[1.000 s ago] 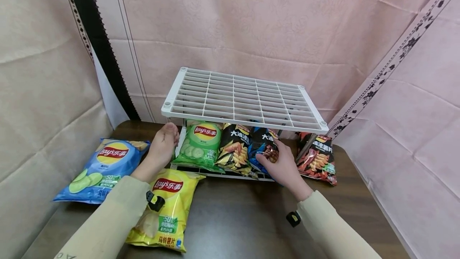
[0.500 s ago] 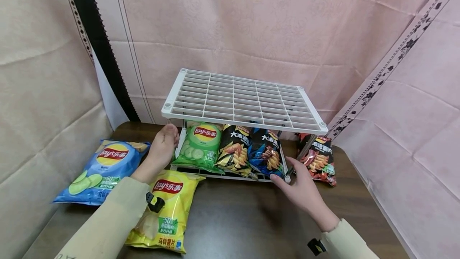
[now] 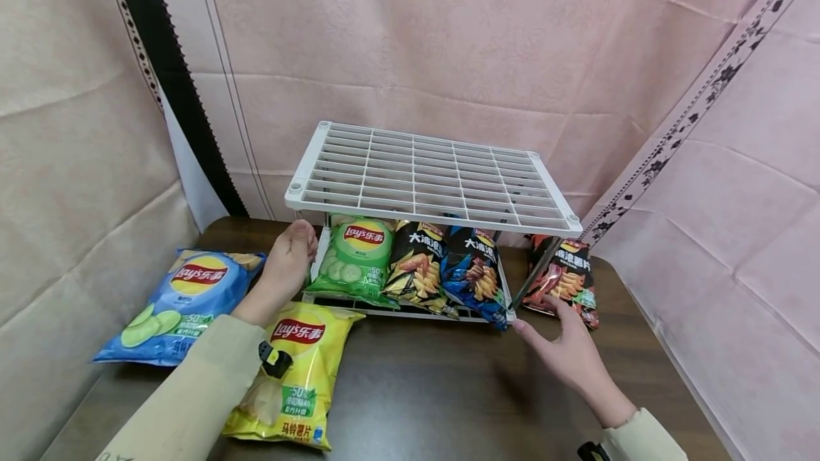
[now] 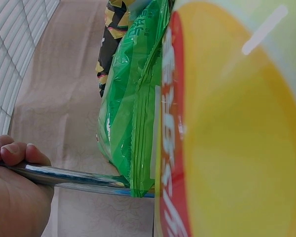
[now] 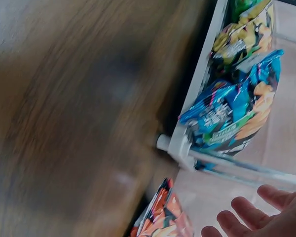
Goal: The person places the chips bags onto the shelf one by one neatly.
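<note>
Fingers of the left hand (image 3: 286,266) grasp the rack post (image 4: 74,176); right hand (image 3: 566,347) hangs released beside the red bag (image 3: 564,277)

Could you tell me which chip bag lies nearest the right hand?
The red chip bag, lying on the table outside the rack, just beyond the right hand.

Blue bag (image 3: 184,299): it lies flat at the left side of the desk (image 3: 435,390).
Yellow bag (image 3: 290,370): it lies on the desk near the front, just beside the blue bag.
Desk: dark brown wood.
Curtain (image 3: 448,55): pink cloth with a pale pattern, it hangs behind the desk.
Black strip (image 3: 168,77): it runs slanted down the cloth at the left.
</note>
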The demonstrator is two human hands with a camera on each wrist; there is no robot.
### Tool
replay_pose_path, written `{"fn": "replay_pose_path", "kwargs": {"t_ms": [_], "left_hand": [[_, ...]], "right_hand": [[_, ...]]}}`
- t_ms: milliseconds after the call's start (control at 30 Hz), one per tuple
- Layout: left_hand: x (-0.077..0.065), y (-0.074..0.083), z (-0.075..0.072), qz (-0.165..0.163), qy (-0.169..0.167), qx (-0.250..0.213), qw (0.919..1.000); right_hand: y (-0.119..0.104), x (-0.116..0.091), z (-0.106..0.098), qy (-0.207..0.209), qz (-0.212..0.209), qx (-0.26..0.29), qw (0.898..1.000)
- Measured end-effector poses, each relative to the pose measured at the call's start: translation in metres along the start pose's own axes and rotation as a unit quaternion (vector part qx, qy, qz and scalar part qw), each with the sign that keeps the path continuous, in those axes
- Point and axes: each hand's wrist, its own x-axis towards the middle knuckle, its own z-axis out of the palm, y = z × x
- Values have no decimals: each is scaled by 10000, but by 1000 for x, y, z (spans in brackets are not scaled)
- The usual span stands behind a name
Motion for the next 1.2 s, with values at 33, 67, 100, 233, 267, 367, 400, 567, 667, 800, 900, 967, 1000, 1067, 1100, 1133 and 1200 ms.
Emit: {"fn": "replay_pose_path", "kwargs": {"t_ms": [33,67,100,233,267,367,400,567,667,800,900,967,1000,1067,1100,1133,1200], "left_hand": [[0,0,0,7,2,-9,10000],[0,1,0,3,5,-11,10000],[0,1,0,-8,6,-11,10000],[0,0,0,-56,4,-16,10000],[0,0,0,-64,3,-17,10000],[0,0,0,-82,4,-43,10000],[0,0,1,-72,5,-54,10000],[0,0,0,-44,5,-81,10000],[0,0,0,-45,-10,-103,9999],[0,0,0,-74,10,-80,9999],[2,-8,0,-76,30,-76,9999],[5,-17,1,-85,38,-60,9999],[6,-22,1,-90,45,-75,9999],[10,-33,2,-117,80,-87,9999],[10,-35,2,-108,101,-80,9999],[11,-37,2,-91,114,-63,9999],[12,-39,3,-45,145,-74,9999]], "right_hand": [[2,1,-1,10,33,-10,10000],[3,1,-1,9,70,-25,10000],[5,2,-2,-2,105,-30,9999],[14,8,-4,60,238,-63,9997],[17,9,-5,99,255,-55,9996],[26,15,-5,299,284,-8,9991],[29,17,-5,339,299,27,9990],[38,24,-8,398,449,49,9982],[42,28,-10,342,598,-21,9976],[47,31,-10,297,730,-35,9969],[49,33,-9,280,782,26,9965],[50,34,-9,295,827,61,9961],[50,35,-8,304,851,71,9959],[51,36,-8,345,906,114,9952],[51,37,-9,376,946,145,9947],[52,37,-9,423,986,185,9941],[52,38,-9,504,1070,291,9926]]}}
